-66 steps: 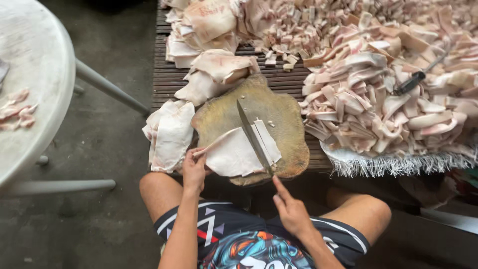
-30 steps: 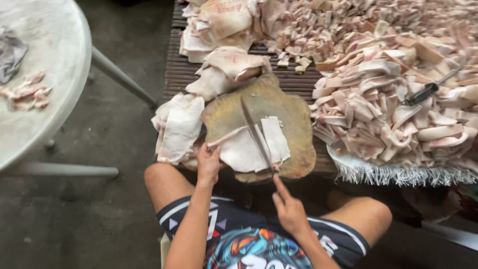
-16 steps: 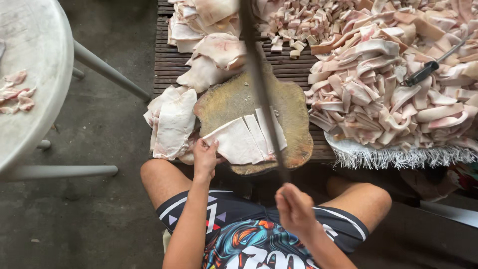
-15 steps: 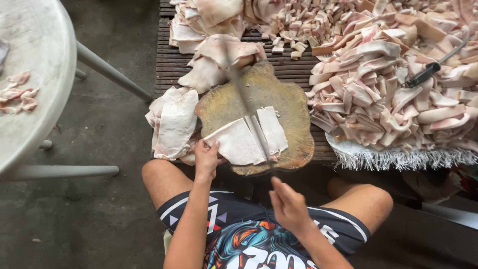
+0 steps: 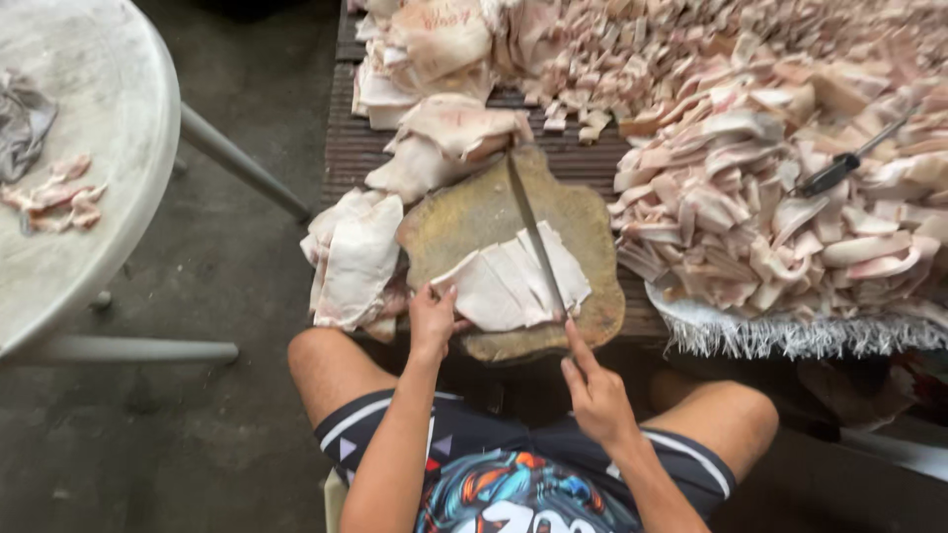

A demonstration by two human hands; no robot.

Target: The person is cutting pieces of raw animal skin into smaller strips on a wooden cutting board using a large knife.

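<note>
Two hands work at the round wooden block (image 5: 474, 212); left hand (image 5: 432, 321) presses the pale slab (image 5: 509, 286), right hand (image 5: 592, 390) grips the long knife (image 5: 536, 237); glossy cut strips (image 5: 780, 207) heap beside it.

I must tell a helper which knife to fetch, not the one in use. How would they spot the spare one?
Look at the big heap of cut pale pink strips right of the round wooden chopping block. The black-handled knife lies on top, untouched, unlike the long blade on the block.

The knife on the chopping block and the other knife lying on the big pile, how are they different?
The knife on the round wooden block lies across a pale slab, gripped by the right hand. The dark-handled knife rests on the cut strips, untouched. The first looks longer. Both have narrow blades.
</note>
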